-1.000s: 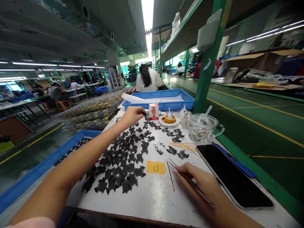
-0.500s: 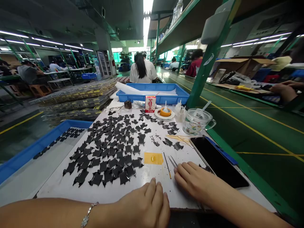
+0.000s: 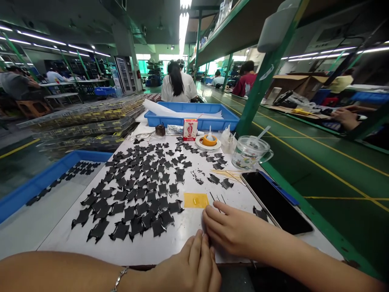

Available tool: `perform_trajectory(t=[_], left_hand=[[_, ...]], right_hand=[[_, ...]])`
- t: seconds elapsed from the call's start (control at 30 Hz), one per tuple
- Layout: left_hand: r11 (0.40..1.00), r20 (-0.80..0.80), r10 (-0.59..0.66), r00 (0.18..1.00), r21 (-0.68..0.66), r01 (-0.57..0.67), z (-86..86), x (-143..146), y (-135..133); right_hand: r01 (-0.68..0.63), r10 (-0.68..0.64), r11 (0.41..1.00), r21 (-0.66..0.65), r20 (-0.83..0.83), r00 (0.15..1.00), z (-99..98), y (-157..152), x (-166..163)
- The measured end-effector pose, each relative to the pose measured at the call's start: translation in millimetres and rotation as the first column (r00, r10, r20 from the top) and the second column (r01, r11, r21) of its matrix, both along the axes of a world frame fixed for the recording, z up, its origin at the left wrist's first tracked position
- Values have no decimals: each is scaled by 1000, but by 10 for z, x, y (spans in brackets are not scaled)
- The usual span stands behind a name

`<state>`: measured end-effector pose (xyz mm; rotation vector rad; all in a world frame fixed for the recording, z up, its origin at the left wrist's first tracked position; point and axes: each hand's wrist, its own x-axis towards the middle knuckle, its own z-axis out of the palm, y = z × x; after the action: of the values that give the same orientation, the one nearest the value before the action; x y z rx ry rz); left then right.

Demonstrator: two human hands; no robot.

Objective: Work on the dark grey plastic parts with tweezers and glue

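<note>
Black parts: on bench.
Left hand: grip contents indiscernible.
Right hand: near yellow film, grip indiscernible.

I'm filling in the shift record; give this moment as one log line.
left hand: at near edge of table | right hand: near yellow sheet | black parts: mostly left of sheet
</note>
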<state>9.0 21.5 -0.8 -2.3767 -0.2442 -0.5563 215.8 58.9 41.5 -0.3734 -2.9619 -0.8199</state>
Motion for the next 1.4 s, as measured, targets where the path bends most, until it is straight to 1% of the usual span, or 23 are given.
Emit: perform_trajectory(t=[0.13,0.23,0.33,0.4,0.43,0.5,0.53,0.6,0.63,0.7,0.77,0.83,0.93,0.97,1.03,1.17,1.23,1.33,1.4], left_hand=[[1000,-16,-23,1000,-11,23,-2,-16,24],[999,23,-47,999,-20,47,-21,-36,54],[997,78,-73,994,-33,76,-61,-59,91],[996,76,-83,994,-36,86,-91,-70,108],[995,75,-86,993,-39,89,-106,-73,111],[994,99,-85,991,-56,91,-134,-75,110],[994,129,-81,988,-67,90,-143,-75,106],[993,188,-62,980,-92,80,-141,-83,100],[991,180,-51,982,-113,72,-125,-93,100],[982,90,-41,995,-180,56,-63,-121,112],[967,-8,-55,998,-248,51,15,-154,140],[959,-13,-77,997,-274,71,76,-180,172],[960,-25,-66,997,-276,57,107,-205,194],[959,-30,-51,998,-279,41,108,-211,192],[956,-50,-27,998,-292,11,109,-221,181],[948,-116,-54,992,-317,15,137,-236,179],[944,-133,-60,989,-329,13,155,-245,188],[945,-159,-67,985,-328,11,180,-262,196],[946,-178,-73,981,-324,12,194,-273,195]], right_hand=[[-38,38,997,-65,5,999,29,-5,-30],[-44,31,986,-160,-82,996,18,31,21],[-30,-47,957,-288,-257,965,-30,67,92],[-23,-144,925,-378,-406,902,-73,78,119],[-20,-209,904,-426,-483,850,-95,80,120],[-4,-375,846,-533,-601,706,-131,82,98],[5,-465,807,-591,-629,623,-145,85,78],[7,-625,708,-707,-621,474,-166,98,30],[-5,-687,653,-757,-595,417,-176,109,7],[-46,-782,545,-837,-528,331,-200,138,-25],[-87,-845,459,-884,-464,266,-234,167,-38],[-129,-891,386,-914,-405,207,-271,188,-40],[-210,-937,295,-932,-325,126,-309,192,-37],[-232,-945,280,-931,-310,104,-313,188,-36],[-244,-950,274,-930,-301,81,-309,175,-38],[-239,-950,283,-929,-306,64,-285,157,-40],[-253,-952,280,-926,-303,53,-277,159,-37],[-277,-959,261,-925,-281,34,-257,175,-29],[-306,-960,262,-915,-279,11,-228,179,-27]])
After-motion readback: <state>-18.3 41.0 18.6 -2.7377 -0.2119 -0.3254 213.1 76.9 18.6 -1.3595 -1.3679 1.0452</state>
